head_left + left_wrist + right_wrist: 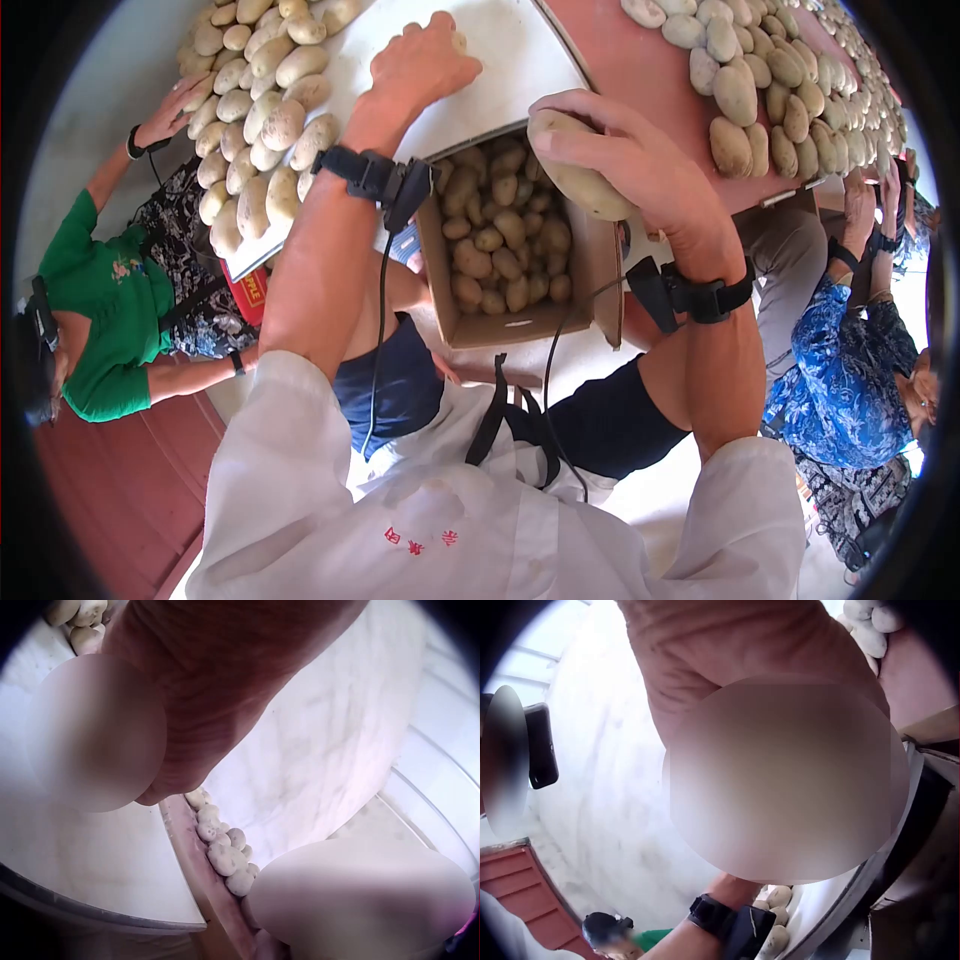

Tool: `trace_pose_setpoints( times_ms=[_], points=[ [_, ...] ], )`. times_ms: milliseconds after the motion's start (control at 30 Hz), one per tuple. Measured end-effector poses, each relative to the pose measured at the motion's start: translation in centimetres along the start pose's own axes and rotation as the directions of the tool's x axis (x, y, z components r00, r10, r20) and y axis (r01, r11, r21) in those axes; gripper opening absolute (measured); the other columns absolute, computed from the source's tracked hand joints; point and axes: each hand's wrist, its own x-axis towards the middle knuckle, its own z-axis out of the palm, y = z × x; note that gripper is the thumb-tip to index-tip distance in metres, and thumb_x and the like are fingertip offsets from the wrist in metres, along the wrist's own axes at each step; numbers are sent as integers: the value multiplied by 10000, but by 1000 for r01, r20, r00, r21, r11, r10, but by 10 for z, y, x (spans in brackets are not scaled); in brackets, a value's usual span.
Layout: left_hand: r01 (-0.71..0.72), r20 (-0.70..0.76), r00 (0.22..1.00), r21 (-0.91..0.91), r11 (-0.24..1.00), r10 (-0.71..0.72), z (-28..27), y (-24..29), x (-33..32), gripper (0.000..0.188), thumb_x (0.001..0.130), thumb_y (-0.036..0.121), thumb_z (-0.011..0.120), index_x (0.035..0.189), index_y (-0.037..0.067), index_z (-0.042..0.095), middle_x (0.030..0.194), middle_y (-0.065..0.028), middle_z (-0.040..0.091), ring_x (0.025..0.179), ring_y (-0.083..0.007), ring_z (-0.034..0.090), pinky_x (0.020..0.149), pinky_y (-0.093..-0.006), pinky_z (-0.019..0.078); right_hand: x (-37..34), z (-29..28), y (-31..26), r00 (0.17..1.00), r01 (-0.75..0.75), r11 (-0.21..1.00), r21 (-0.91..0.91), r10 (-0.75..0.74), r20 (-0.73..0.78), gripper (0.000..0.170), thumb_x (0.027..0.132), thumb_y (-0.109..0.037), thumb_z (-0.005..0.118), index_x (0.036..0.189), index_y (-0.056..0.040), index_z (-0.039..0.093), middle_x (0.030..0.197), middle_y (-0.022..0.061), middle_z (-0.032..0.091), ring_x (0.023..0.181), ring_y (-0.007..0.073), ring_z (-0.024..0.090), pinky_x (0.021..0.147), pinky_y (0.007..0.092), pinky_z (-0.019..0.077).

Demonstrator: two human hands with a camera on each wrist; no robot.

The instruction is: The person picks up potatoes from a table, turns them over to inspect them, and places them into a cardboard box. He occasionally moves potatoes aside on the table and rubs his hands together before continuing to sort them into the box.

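Far L of frame: 1 person in green [110,290], one arm up at the pile edge. Upper L: potatoes [285,125], dozens, overlapping, no exact count. Upper ctr: L hand [420,65], fingers bent, over the bench; pale bit by the fingertips, can't tell if it's gripping a potato. Ctr: 1 open carton [585,305], approx 30+ potatoes inside [505,230], lower ones hidden. Just R of ctr: R hand [645,160] holds 1 lg. potato [580,175], thumb & fingers round it, above the carton's upper R corner. Upper R: more potatoes [790,90], too many to count. Far R: 1 person in blue [850,370], forearms raised.

Surface: white bench [515,60] w/ dark edge; reddish bench [620,50] to its R. Room: pale wall [607,750], red ribbed panel [517,889] lower L of R wrist view.
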Motion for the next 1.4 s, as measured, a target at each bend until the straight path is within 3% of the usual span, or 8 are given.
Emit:
trace_pose_setpoints(
  times_ms=[67,233,300,567,633,733,933,1400],
  points=[
    [-1,30,1000,2,1000,1,-6,5,-1,476,887,313,643,1277,45,591,1144,-222,686,1065,-376,678,913,-464,540,1,3,3,994,-34,946,-322,66,89,472,908,-291,713,1295,-34,630,1122,73,668,1054,152,619,891,289,500],
    [35,61,998,-59,998,-31,-5,5,3,471,850,258,607,1258,27,570,1178,-285,662,1142,-455,625,976,-537,508,2,32,44,951,147,846,-513,20,307,372,907,-306,674,1172,-46,683,1100,138,682,1027,252,661,886,354,517],
    [30,63,998,-69,997,-25,-7,5,3,479,850,260,608,1266,26,571,1179,-286,666,1145,-452,627,979,-532,508,2,38,47,916,261,583,-769,102,388,304,903,-263,667,1106,-42,715,1126,166,685,1031,327,662,878,393,517],
    [70,196,980,-119,990,-45,-26,12,-5,533,870,281,623,1331,24,555,1162,-268,693,1132,-404,657,979,-483,511,16,16,35,983,169,786,-595,-88,163,278,935,-244,661,1093,-22,719,862,128,673,820,222,640,773,345,517],
    [173,367,930,-393,903,-18,-33,10,-5,537,910,323,640,1352,33,548,1153,-200,698,1120,-320,653,973,-422,512,19,12,33,991,136,888,-440,-124,56,377,920,-268,679,1174,10,705,901,154,735,863,273,706,796,392,549],
    [0,304,915,-658,753,266,-32,6,-10,501,970,331,636,1375,51,539,1189,-132,671,1130,-245,609,971,-361,502,22,14,35,990,95,953,-288,-121,-72,560,941,-307,706,1333,74,586,1026,162,723,923,224,689,791,362,557],
    [98,292,872,-890,445,394,-37,23,-22,368,1043,269,591,1348,69,547,1183,-83,639,1109,-189,585,930,-323,509,22,27,26,993,83,982,169,-66,-102,667,971,-323,695,1476,32,441,1241,139,649,1086,198,650,820,312,538],
    [79,307,899,-814,575,312,-47,21,-33,304,1030,304,623,1090,13,685,958,-66,701,887,-141,641,782,-282,520,15,28,20,995,-95,995,29,96,-10,497,954,-390,671,1247,6,606,988,62,697,758,98,653,563,226,436]
  ],
)
